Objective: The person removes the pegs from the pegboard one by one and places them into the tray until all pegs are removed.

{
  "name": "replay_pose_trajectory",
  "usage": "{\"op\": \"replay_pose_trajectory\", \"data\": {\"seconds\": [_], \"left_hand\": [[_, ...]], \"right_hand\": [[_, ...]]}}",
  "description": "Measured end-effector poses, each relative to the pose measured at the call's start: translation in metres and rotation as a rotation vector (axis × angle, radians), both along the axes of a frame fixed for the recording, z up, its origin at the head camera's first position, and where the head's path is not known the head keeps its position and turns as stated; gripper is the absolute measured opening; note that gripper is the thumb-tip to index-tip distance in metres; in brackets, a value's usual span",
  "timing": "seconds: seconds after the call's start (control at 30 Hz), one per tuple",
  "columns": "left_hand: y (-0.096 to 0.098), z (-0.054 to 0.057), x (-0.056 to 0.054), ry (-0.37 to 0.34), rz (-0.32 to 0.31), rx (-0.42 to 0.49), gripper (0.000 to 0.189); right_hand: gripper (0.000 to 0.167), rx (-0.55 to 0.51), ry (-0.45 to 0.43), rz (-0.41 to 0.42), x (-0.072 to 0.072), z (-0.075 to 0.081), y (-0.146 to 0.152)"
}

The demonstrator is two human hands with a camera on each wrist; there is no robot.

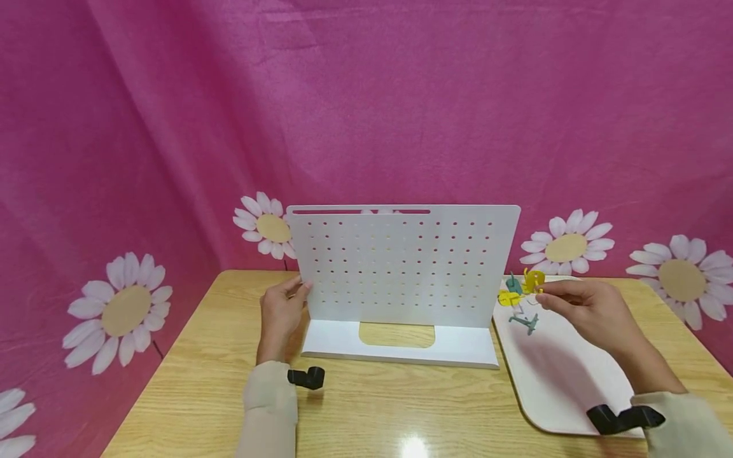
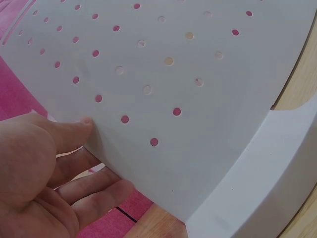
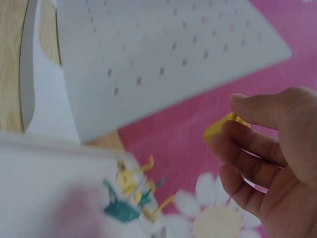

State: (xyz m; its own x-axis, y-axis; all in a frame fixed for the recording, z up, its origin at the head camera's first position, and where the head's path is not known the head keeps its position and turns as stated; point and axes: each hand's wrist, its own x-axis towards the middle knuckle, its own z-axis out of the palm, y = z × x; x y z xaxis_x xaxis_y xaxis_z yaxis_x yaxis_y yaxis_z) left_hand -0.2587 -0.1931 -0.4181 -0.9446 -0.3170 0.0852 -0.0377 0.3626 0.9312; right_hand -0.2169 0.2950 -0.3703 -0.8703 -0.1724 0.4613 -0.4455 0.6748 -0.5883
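A white pegboard (image 1: pixel 395 267) with rows of round holes stands upright on its flat base in the middle of the table. My left hand (image 1: pixel 282 312) holds its left edge, the thumb (image 2: pixel 74 134) on the front face and the other fingers at and behind the edge. At the right, my right hand (image 1: pixel 590 312) is raised over the far end of a white tray (image 1: pixel 572 388). Between its thumb and fingers it pinches a small yellow peg hook (image 3: pixel 218 128), partly covered by the fingers. Yellow and green hooks (image 3: pixel 124 208) lie heaped in the tray's corner.
The wooden table (image 1: pixel 366 401) carries the pegboard, with the tray close to its right side. A pink cloth (image 1: pixel 401 108) with white daisies hangs behind and at the sides. The board's base has a cut-out (image 1: pixel 397 335) showing wood.
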Motion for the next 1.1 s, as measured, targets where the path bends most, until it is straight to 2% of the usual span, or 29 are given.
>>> {"op": "replay_pose_trajectory", "data": {"seconds": [0.1,0.23,0.4,0.5,0.77,1.1], "left_hand": [[0.000,0.000,0.000,0.002,-0.001,-0.009,0.037],[0.000,0.000,0.000,0.013,0.004,-0.010,0.037],[0.001,-0.001,0.001,0.023,0.006,-0.010,0.036],[0.002,-0.003,0.001,0.019,0.006,-0.005,0.035],[0.003,-0.004,-0.001,0.012,0.016,0.015,0.035],[0.003,-0.004,-0.001,-0.009,0.016,0.020,0.035]], "right_hand": [[0.021,0.014,-0.070,-0.049,-0.005,-0.010,0.014],[0.030,0.036,-0.209,-0.106,-0.011,-0.024,0.029],[0.039,0.028,-0.396,-0.142,-0.016,-0.042,0.042],[0.038,0.009,-0.470,-0.159,-0.018,-0.051,0.048],[0.047,-0.021,-0.579,-0.178,-0.027,-0.060,0.056],[0.058,-0.049,-0.615,-0.195,-0.034,-0.063,0.055]]}}
